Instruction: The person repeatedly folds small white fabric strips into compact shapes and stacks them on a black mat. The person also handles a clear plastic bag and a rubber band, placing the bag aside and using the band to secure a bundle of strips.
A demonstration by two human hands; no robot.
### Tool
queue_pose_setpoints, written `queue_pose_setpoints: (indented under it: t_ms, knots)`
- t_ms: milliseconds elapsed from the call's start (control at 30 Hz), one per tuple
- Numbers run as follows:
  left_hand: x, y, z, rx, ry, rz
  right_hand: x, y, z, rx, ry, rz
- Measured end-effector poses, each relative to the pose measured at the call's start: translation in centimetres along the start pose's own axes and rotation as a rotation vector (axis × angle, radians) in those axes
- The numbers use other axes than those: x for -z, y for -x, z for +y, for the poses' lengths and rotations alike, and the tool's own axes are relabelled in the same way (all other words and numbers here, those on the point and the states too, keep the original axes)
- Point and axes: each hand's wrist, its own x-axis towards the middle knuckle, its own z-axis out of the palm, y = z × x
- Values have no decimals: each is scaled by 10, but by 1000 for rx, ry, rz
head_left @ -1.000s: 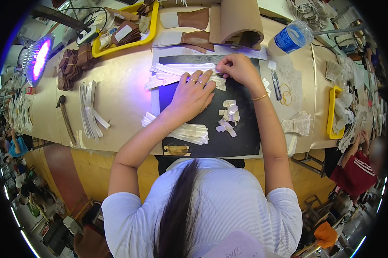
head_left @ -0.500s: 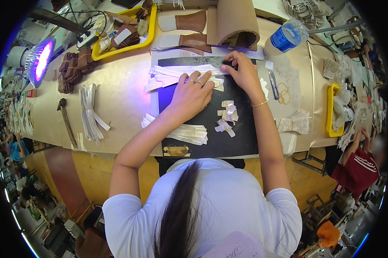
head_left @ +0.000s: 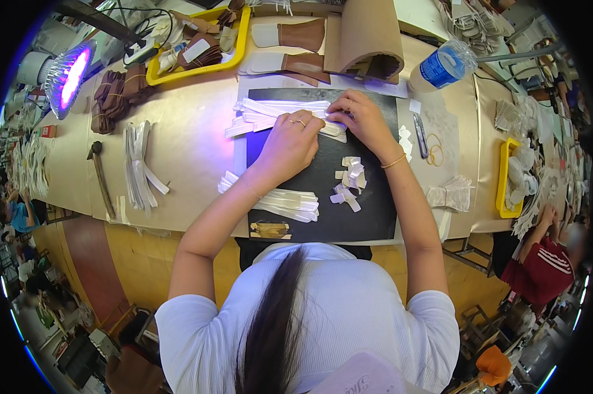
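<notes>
A bundle of long white strips (head_left: 260, 117) lies across the far part of a black mat (head_left: 375, 217). My left hand (head_left: 291, 139) bends over the bundle's right part, its fingers drawn together on a strip. Close against its fingertips, my right hand (head_left: 363, 119) pinches the right end of a white strip between thumb and fingers. The exact hold is partly hidden by the fingers. A second bundle of white strips (head_left: 286, 203) rests on the mat nearer to me. Right of it sits a small pile of short whitish pieces (head_left: 350, 180).
A lit lamp (head_left: 71, 77) hangs at the left. Around the mat are a hammer (head_left: 100, 177), tied strips (head_left: 138, 161), a yellow tray (head_left: 240, 39), a brown roll (head_left: 372, 33), a blue-labelled tub (head_left: 439, 68) and a cutter knife (head_left: 420, 134). Another person in red (head_left: 539, 269) works at right.
My right hand has come left and slightly nearer, meeting my left fingertips at the strip's end. My left fingers, spread over the strips before, have drawn together. The view has shifted slightly.
</notes>
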Motion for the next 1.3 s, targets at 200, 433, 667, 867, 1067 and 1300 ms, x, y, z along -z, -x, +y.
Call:
queue_pose_setpoints:
  t_ms: [200, 433, 667, 867, 1067, 1300]
  knots:
    - [2, 1, 0, -1, -39, -28, 1, -1, -1, 82, 143, -2]
    - [3, 0, 1, -8, -55, -39, 16, -3, -15, 297, 484, -110]
    - [4, 0, 0, 1, -26, -52, 17, -6, -11, 392, 543, -176]
    - [4, 1, 0, -4, -33, -47, 16, -5, -11, 318, 418, -143]
    - [4, 2, 1, -8, -50, -63, 7, -1, -8, 128, 254, -8]
    - [3, 2, 0, -10, -61, -72, 1, 1, -20, 197, 448, 27]
